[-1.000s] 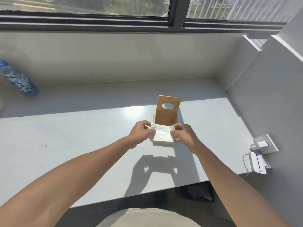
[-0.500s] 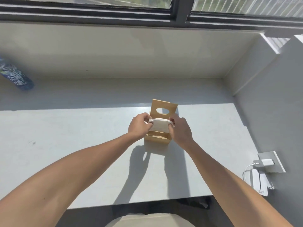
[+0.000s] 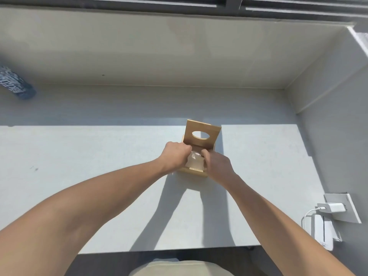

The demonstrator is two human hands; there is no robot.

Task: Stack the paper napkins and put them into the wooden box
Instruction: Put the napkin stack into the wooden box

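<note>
A small wooden box stands on the white table, its lid with an oval hole tipped up at the back. A white stack of paper napkins sits down inside the box opening, in shadow. My left hand reaches into the box from the left, fingers curled down on the stack's left edge. My right hand does the same on the right edge. The fingertips of both hands are hidden inside the box.
A blue labelled bottle lies at the far left of the table. A wall socket with a white charger and a white device is on the right wall. The table's front edge is close to my body.
The napkin stack, held above the box a second ago, has been lowered into the box with both hands following it down. The camera has tilted downward.
</note>
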